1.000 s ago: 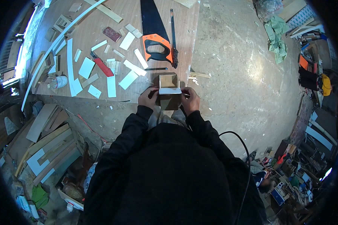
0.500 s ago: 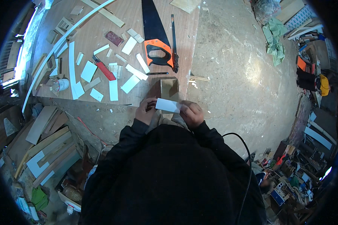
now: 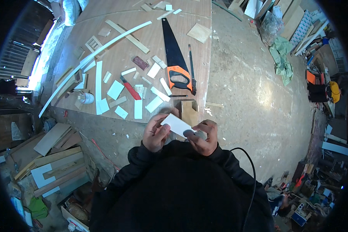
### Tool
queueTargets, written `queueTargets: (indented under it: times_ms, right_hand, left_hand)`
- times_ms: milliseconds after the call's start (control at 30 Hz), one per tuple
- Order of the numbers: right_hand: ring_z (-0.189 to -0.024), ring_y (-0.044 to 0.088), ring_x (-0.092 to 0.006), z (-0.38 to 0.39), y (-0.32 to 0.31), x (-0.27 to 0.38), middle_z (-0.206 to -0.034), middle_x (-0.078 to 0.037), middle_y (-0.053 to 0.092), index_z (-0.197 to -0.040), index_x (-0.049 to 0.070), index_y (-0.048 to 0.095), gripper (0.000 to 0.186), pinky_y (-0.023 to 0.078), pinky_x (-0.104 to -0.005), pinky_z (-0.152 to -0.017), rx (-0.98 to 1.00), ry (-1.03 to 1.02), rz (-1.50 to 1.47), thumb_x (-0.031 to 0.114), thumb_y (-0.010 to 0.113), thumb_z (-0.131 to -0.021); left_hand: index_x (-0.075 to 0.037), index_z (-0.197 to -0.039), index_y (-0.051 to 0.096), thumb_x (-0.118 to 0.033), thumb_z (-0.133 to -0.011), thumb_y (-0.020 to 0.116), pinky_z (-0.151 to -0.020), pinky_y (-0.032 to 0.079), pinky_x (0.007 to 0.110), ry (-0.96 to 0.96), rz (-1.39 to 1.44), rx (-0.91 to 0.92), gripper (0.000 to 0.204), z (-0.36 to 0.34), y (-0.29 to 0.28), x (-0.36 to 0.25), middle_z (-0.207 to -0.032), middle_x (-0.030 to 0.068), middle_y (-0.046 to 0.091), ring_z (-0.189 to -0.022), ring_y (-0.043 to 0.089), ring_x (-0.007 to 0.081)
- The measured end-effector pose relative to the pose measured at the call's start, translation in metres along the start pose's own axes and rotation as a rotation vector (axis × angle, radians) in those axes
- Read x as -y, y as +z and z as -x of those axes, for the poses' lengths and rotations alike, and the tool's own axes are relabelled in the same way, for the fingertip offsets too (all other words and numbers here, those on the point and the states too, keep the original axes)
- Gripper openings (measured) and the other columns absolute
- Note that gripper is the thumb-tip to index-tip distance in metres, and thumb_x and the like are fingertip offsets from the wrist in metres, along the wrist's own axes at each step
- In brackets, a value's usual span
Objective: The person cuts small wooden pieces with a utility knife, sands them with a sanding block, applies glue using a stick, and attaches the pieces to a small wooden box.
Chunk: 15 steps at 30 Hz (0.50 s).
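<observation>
I hold a small white rectangular board piece (image 3: 176,124) between both hands, close to my chest. My left hand (image 3: 154,133) grips its left end and my right hand (image 3: 203,136) grips its right end. Just beyond the piece stands a small open wooden box (image 3: 189,111) at the near edge of a large plywood sheet (image 3: 116,50) lying on the floor. Several white offcut strips (image 3: 138,109) lie scattered on that sheet. A handsaw with an orange and black handle (image 3: 174,58) lies beyond the box, with a red-handled tool (image 3: 130,88) to its left.
A long curved white strip (image 3: 92,58) crosses the sheet. Bare concrete floor (image 3: 255,100) spreads to the right. Stacked boards (image 3: 54,166) lie at lower left. A black cable (image 3: 251,170) runs by my right arm. Green cloth (image 3: 281,58) and tool clutter line the right wall.
Both hands lifted the white piece off the top of the wooden box and drew it toward my body; the piece is now tilted and the box stands uncovered.
</observation>
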State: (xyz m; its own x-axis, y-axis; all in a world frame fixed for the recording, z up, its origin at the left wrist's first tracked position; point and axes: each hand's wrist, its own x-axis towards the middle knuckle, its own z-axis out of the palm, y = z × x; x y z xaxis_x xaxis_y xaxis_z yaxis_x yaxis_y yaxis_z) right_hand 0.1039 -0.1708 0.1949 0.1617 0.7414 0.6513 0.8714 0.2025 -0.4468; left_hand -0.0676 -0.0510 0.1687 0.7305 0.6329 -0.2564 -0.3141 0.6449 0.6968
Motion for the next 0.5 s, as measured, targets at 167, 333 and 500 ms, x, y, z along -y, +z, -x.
queueTargets:
  times_ms: [167,333,500]
  right_hand:
    - [-0.088,0.055,-0.0274,-0.006,0.006,0.026,-0.097,-0.006,0.057,-0.082,0.013,0.067,0.024,0.047,-0.0348,-0.071,0.02,0.064,-0.066,0.001,0.075,-0.063]
    - [-0.085,0.057,-0.0271,0.0,0.012,0.035,-0.094,-0.006,0.057,-0.081,0.012,0.066,0.022,0.048,-0.0355,-0.07,0.086,0.054,-0.19,0.0,0.074,-0.063]
    - [-0.087,0.059,-0.0252,0.004,0.008,0.051,-0.091,-0.006,0.058,-0.085,0.011,0.068,0.026,0.048,-0.0349,-0.071,0.246,-0.013,-0.376,-0.001,0.074,-0.063]
  left_hand:
    - [0.004,-0.129,0.043,-0.007,-0.094,0.058,-0.079,0.046,0.025,0.114,0.066,-0.057,0.04,0.012,0.017,-0.008,-0.113,0.0112,0.058,-0.094,0.057,0.0119]
    - [0.002,-0.124,0.049,-0.019,-0.099,0.053,-0.073,0.047,0.024,0.02,-0.023,-0.133,0.033,0.033,0.014,0.007,-0.098,0.0052,0.062,-0.085,0.059,0.0099]
    - [-0.001,-0.117,0.055,-0.026,-0.101,0.049,-0.067,0.046,0.023,0.143,-0.241,-0.353,0.03,0.06,0.011,0.017,-0.091,0.0015,0.061,-0.077,0.057,0.0066]
